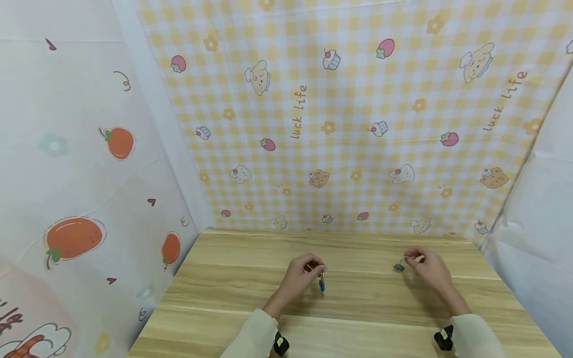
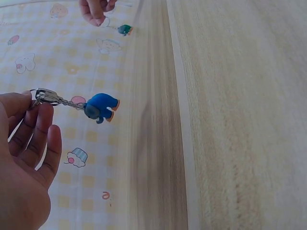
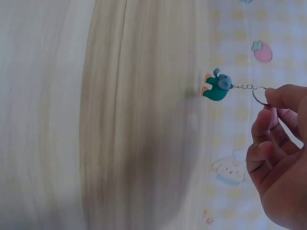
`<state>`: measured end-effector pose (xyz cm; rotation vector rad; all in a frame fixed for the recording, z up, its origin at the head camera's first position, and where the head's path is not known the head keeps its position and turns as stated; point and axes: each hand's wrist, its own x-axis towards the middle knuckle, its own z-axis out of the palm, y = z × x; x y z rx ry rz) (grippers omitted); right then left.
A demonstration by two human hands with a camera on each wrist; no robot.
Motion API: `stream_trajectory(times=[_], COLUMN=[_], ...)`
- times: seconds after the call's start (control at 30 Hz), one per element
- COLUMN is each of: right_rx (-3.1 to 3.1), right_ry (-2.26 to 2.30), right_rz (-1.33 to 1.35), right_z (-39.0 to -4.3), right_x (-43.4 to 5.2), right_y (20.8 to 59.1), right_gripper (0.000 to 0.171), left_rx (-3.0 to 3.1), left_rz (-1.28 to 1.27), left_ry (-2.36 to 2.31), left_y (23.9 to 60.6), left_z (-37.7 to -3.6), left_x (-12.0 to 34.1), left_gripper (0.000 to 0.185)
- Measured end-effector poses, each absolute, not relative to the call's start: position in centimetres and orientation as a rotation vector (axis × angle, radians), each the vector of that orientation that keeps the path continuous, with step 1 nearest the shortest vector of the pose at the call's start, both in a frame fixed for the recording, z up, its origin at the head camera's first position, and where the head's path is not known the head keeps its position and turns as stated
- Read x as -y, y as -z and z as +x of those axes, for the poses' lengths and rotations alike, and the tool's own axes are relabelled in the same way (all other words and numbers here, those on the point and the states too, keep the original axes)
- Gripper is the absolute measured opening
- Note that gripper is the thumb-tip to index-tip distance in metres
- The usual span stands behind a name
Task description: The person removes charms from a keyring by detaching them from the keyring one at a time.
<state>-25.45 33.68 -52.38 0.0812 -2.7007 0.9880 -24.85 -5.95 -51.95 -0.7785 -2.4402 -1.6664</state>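
Observation:
Pinched by its metal ring in my left hand is a blue elephant keychain; the left wrist view shows the blue elephant dangling from a silver clasp and a short chain. My right hand pinches the ring of a green elephant keychain. In the right wrist view that green elephant, with a grey head and orange feet, hangs on its chain from the ring between thumb and finger. Both hands are over the table, well apart, left hand near the middle and right hand to the right.
The wood-grain table lies beneath both hands. A yellow checked cloth with printed cartoons hangs along its back edge. White cloth walls stand at the left and right. Dark wrist devices sit at the sleeves.

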Motion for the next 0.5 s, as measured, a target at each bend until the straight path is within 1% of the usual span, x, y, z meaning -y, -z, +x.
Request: stream_trajectory(times=[0.27, 0.5], right_rx=[2.753, 2.778], right_ry=[-1.034, -1.021], right_rz=[-0.003, -0.051], right_z=[-25.0, -24.9], right_x=[-35.8, -37.1], right_y=[53.2, 53.6], right_gripper=[0.026, 0.026], left_rx=[2.396, 2.389], left_rz=[-0.78, -0.781], left_ry=[1.705, 1.709], left_y=[52.2, 52.3], left_z=[-24.8, -24.9], left_x=[6.0, 6.2], left_gripper=[0.006, 0.007])
